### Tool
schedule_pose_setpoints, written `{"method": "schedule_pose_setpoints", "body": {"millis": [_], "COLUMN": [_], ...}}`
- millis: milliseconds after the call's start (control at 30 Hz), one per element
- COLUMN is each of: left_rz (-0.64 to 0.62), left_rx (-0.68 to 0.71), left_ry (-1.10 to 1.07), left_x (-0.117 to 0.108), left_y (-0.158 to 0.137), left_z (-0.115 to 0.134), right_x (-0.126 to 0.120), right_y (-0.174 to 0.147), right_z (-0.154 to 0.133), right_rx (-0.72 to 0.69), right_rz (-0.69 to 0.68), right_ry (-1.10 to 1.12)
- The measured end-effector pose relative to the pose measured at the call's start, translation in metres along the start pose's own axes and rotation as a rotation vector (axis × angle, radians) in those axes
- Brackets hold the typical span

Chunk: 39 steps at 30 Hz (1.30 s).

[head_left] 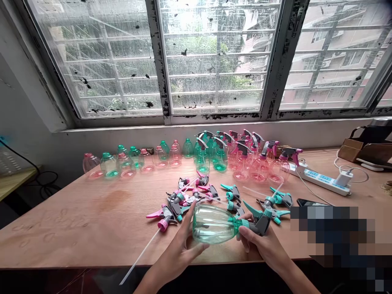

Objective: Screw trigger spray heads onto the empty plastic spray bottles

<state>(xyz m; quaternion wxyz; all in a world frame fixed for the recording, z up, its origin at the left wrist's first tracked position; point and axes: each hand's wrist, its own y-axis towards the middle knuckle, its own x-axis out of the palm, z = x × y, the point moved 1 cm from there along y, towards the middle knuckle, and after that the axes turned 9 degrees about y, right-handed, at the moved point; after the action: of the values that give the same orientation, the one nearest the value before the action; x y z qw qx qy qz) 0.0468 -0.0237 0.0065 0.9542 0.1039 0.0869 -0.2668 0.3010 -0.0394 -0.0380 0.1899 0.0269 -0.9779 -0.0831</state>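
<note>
A clear green plastic bottle lies sideways in the air above the table's front edge, its neck pointing right. Around its base end curls my left hand. At the neck, my right hand grips the grey and teal trigger spray head, fingers and thumb at the collar. The spray head sits against the bottle's mouth; how tightly it is screwed on I cannot tell. Just behind the bottle is a pile of loose pink and grey spray heads, with loose teal ones to its right.
Green and pink bottles without heads stand at the back left. Bottles fitted with spray heads stand at the back right. Beyond them are a white power strip and a brown box. One long straw sticks out over the front edge.
</note>
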Motion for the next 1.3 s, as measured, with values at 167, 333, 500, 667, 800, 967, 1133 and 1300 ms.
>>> {"method": "schedule_pose_setpoints", "body": {"millis": [167, 333, 500, 667, 800, 967, 1133, 1300], "left_rz": [0.003, -0.013, -0.026, -0.014, -0.033, -0.038, -0.013, -0.028], "left_rx": [-0.042, -0.029, -0.004, -0.026, -0.016, 0.03, -0.03, 0.01], "left_ry": [-0.03, -0.003, -0.037, -0.093, -0.053, 0.026, -0.048, -0.008], "left_x": [0.0, -0.002, -0.001, -0.003, -0.004, -0.003, -0.003, -0.003], "left_y": [-0.001, -0.002, 0.0, -0.002, -0.002, -0.001, -0.002, 0.0], "left_z": [0.0, -0.004, -0.008, -0.014, -0.012, -0.007, -0.011, -0.009], "right_x": [-0.001, 0.003, 0.002, 0.002, 0.005, 0.007, 0.007, 0.006], "right_y": [0.0, -0.001, -0.001, 0.0, -0.001, -0.001, -0.001, -0.001], "right_z": [0.001, -0.002, -0.002, 0.0, -0.003, -0.005, -0.004, -0.003], "right_rx": [0.008, -0.002, 0.002, 0.004, 0.008, 0.017, 0.001, 0.005], "right_rz": [-0.026, 0.003, 0.026, -0.017, 0.03, 0.056, 0.02, 0.02], "right_ry": [-0.029, -0.018, -0.01, -0.009, 0.023, 0.054, 0.02, 0.031]}}
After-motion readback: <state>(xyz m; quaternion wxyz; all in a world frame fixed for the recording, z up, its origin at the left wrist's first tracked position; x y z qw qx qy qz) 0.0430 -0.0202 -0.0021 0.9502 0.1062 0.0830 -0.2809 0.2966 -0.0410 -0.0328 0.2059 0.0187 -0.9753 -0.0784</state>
